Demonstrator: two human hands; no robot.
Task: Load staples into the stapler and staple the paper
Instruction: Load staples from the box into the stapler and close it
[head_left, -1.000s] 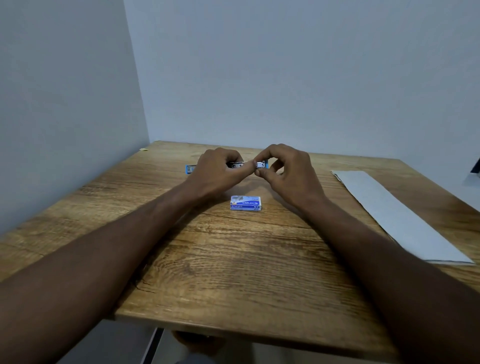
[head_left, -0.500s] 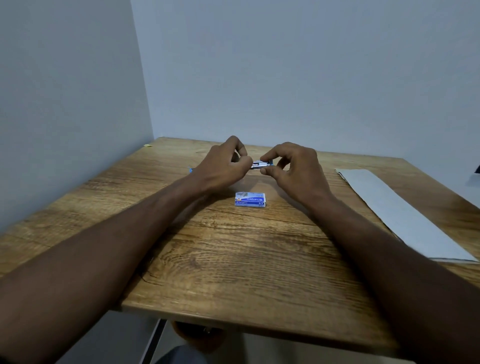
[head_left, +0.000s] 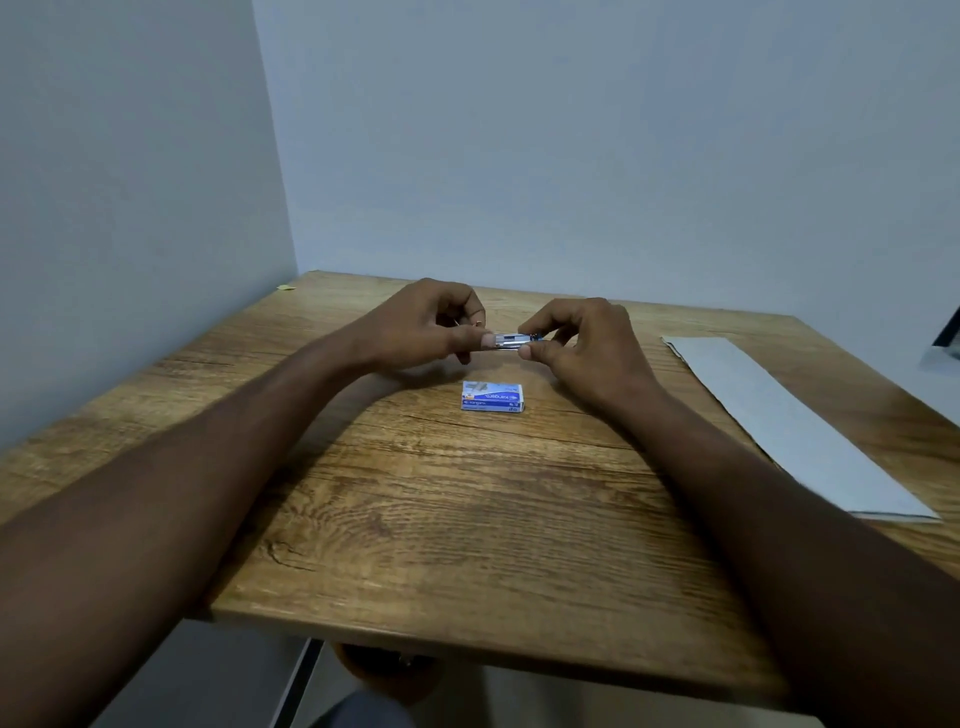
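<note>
A small stapler (head_left: 511, 341), blue with a silver metal top, is held a little above the middle of the wooden table (head_left: 467, 519). My left hand (head_left: 426, 327) pinches its left end between thumb and fingers. My right hand (head_left: 587, 338) pinches its right end, where a bit of blue shows. Most of the stapler is hidden by my fingers. A small blue and white staple box (head_left: 492, 396) lies shut on the table just in front of my hands. A folded white sheet of paper (head_left: 779, 421) lies along the table's right side.
Grey walls close off the table on the left and at the back. A tiny yellow scrap (head_left: 285, 287) lies at the far left corner. A dark object (head_left: 948, 332) shows at the right edge. The table's near edge (head_left: 467, 644) runs below my forearms.
My hands have lifted the stapler slightly and drawn a little apart, so more of its silver top shows. The stapler's blue end no longer shows left of my left hand. The box and paper have not moved.
</note>
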